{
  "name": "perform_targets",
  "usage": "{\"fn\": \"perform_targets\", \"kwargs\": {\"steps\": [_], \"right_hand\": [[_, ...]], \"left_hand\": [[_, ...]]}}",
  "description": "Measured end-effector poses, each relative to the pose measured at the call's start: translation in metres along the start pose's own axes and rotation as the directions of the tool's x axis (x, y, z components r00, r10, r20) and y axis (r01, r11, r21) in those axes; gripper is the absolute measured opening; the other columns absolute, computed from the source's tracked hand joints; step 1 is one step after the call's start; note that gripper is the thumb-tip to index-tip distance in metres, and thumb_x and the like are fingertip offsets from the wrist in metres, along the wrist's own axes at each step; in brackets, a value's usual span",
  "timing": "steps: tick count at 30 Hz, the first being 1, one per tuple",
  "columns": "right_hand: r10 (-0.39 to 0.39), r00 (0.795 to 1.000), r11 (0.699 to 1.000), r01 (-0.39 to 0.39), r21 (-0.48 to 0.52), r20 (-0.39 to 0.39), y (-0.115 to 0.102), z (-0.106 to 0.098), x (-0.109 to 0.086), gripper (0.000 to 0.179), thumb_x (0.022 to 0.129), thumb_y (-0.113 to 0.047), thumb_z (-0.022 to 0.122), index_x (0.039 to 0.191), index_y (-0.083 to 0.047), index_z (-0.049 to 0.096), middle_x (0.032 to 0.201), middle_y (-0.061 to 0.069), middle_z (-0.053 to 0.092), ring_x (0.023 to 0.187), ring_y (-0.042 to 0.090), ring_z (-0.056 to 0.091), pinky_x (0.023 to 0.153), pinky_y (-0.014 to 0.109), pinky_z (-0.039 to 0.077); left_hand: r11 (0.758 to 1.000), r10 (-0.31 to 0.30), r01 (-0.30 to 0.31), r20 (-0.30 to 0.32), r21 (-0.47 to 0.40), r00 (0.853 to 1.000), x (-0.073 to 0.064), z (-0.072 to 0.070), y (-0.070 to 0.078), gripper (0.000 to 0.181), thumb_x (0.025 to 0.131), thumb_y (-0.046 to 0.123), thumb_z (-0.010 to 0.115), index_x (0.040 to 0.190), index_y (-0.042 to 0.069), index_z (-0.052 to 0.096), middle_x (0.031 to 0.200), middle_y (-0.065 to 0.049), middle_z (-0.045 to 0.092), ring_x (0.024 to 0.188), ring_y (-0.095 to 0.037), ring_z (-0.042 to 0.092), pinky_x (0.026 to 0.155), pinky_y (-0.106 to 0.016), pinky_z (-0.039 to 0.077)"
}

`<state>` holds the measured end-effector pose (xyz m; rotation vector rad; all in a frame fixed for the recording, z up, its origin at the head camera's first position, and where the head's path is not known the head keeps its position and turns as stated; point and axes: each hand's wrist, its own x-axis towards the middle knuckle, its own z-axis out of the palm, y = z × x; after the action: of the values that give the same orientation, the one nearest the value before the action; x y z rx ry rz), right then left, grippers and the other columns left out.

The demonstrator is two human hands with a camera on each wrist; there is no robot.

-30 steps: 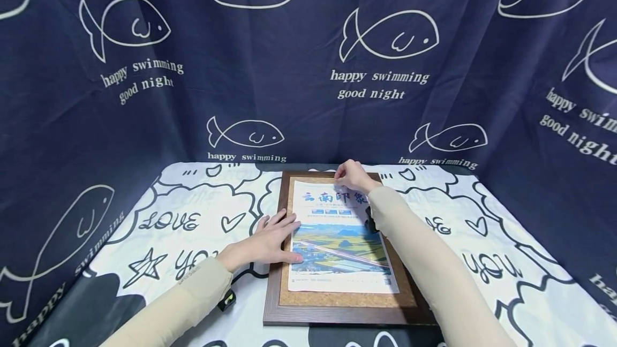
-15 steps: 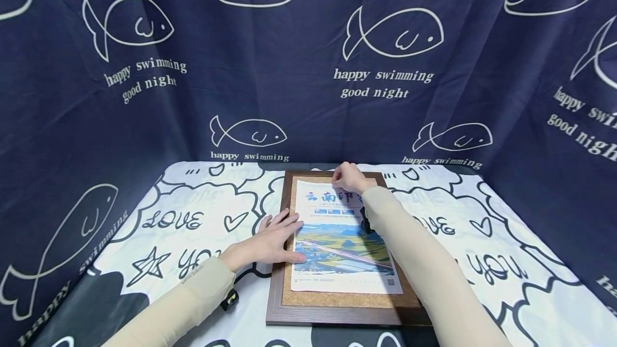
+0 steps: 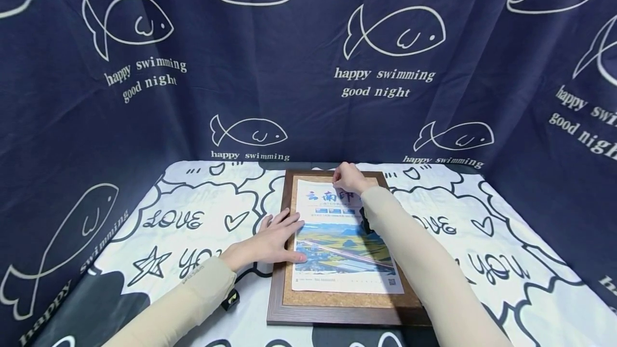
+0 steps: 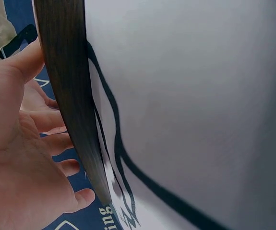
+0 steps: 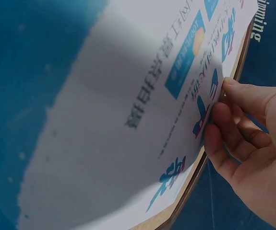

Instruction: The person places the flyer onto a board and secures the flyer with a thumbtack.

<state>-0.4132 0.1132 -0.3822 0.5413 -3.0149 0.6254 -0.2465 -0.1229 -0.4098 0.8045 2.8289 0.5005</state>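
A printed poster [image 3: 328,283] with blue lettering and a landscape picture lies on a brown-framed cork board [image 3: 347,299]. At the poster's top edge, my right hand [image 3: 349,178] has its thumb and fingers curled in a pinch, and the right wrist view shows these fingertips [image 5: 213,139] right at the paper; what lies between them is hidden. My left hand [image 3: 272,241] rests with spread fingers across the board's left side, the thumb reaching onto the poster. In the left wrist view, the left hand [image 4: 27,148] is beside the dark wooden frame [image 4: 66,81].
Under the board is a white cloth [image 3: 193,208] with black doodles covering the table. A dark blue curtain [image 3: 308,84] printed with white fish rises behind and at both sides. A small black device [image 3: 231,300] sits beneath the left wrist.
My right hand has shifted slightly left along the poster's top edge, then stayed nearly still. The left hand keeps its place on the board. The head view has moved a little.
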Motion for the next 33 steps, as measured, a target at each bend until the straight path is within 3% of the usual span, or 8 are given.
{"fn": "perform_targets", "kwargs": {"steps": [12, 26, 33], "right_hand": [[0.011, 1.0, 1.0, -0.011, 0.011, -0.018, 0.0015, 0.0031, 0.0034, 0.005, 0.083, -0.005, 0.072, 0.078, -0.006, 0.074, 0.083, 0.009, 0.073, 0.072, 0.017, 0.06, 0.071, 0.03, 0.05], [0.089, 0.996, 0.987, -0.088, 0.131, 0.0, 0.0056, 0.0038, 0.0037, 0.005, 0.081, -0.006, 0.075, 0.077, -0.005, 0.074, 0.076, 0.004, 0.07, 0.072, 0.015, 0.055, 0.069, 0.024, 0.042], [0.051, 0.998, 0.991, -0.053, 0.12, 0.022, 0.0036, 0.0004, -0.0006, 0.007, 0.086, -0.008, 0.07, 0.086, -0.003, 0.075, 0.084, 0.01, 0.071, 0.071, 0.016, 0.055, 0.064, 0.024, 0.041]], "left_hand": [[1.0, -0.007, 0.007, -0.005, 0.002, 1.0, 0.0007, 0.0011, 0.0004, 0.087, 0.082, 0.061, 0.065, 0.149, 0.014, 0.037, 0.16, -0.006, 0.026, 0.151, -0.032, 0.01, 0.113, -0.066, 0.011], [1.0, -0.004, 0.004, -0.004, -0.001, 1.0, 0.0003, 0.0001, 0.001, 0.087, 0.082, 0.061, 0.065, 0.149, 0.014, 0.037, 0.16, -0.007, 0.026, 0.151, -0.032, 0.01, 0.114, -0.066, 0.01], [1.0, -0.009, 0.009, 0.002, 0.002, 1.0, 0.0005, 0.0, 0.0003, 0.087, 0.082, 0.061, 0.065, 0.15, 0.014, 0.036, 0.16, -0.006, 0.026, 0.151, -0.032, 0.01, 0.113, -0.067, 0.01]]}}
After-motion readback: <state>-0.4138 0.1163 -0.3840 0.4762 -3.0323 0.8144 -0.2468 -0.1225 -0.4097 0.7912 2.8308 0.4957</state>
